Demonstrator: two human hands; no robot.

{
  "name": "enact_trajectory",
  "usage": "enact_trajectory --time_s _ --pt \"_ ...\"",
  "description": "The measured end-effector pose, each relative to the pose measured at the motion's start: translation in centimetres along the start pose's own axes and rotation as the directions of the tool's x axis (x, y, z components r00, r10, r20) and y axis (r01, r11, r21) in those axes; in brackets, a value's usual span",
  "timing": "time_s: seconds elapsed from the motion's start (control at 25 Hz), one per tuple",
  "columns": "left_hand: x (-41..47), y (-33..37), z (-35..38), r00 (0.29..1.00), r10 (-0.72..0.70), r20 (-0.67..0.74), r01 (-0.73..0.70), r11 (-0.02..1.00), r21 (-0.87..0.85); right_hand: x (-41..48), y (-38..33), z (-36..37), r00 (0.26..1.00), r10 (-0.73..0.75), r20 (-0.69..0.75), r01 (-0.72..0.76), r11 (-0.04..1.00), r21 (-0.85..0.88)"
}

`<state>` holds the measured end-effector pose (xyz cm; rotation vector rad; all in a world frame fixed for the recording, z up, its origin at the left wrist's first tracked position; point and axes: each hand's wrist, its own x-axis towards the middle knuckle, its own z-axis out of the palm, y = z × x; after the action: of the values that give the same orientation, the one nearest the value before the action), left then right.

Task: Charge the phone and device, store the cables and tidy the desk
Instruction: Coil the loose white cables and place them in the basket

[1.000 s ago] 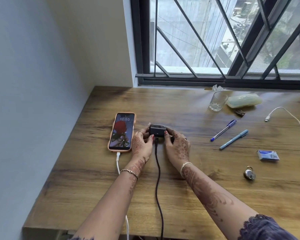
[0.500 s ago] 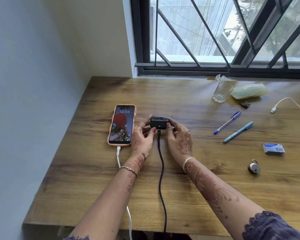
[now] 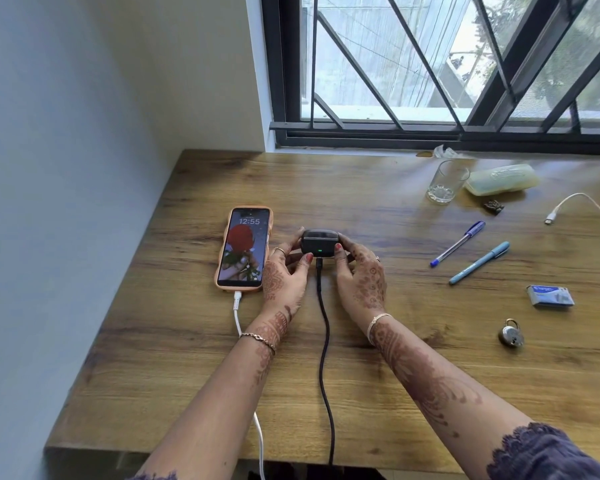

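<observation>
At the near edge of the desk (image 3: 187,375) two cables come up from below. The black cable (image 3: 323,358) runs between the two forearms and is plugged into the near side of the black device (image 3: 318,242). The white cable (image 3: 237,317) passes under the left forearm and is plugged into the bottom of the phone (image 3: 244,249).

To the right, well apart from the hands, a padlock (image 3: 511,332) lies on the wood, and a little farther a small blue and white box (image 3: 549,296).

The left hand (image 3: 283,278) and the right hand (image 3: 364,278) reach forward with palms turned toward each other. Each one grips the black device from its own side, the thumb at the near face and the fingers curled round the far side. The device sits on the desk near the middle (a small green light shows on its near face). The phone lies flat just beside the left hand, screen up and lit, showing 12:55.

Farther right lie a light blue pen (image 3: 480,262) and a dark blue pen (image 3: 458,243), both slanted, near each other but apart. Behind them a loose white cable (image 3: 575,202) ends with its plug free on the wood.

Near the window (image 3: 430,64) a clear glass (image 3: 445,181) stands upright; I cannot tell if something is in it. Just beside it lies a yellowish case (image 3: 501,179), closed, so its contents are hidden.
</observation>
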<state>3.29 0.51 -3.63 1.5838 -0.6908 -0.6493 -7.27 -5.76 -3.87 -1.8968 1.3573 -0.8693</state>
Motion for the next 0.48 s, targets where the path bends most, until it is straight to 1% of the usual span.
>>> enact_trajectory --time_s 0.48 --pt "-0.05 -0.04 -0.15 1.0 -0.002 0.001 0.002 1.0 0.018 -0.07 -0.1 -0.14 1.0 -0.006 -0.002 0.006 1.0 -0.002"
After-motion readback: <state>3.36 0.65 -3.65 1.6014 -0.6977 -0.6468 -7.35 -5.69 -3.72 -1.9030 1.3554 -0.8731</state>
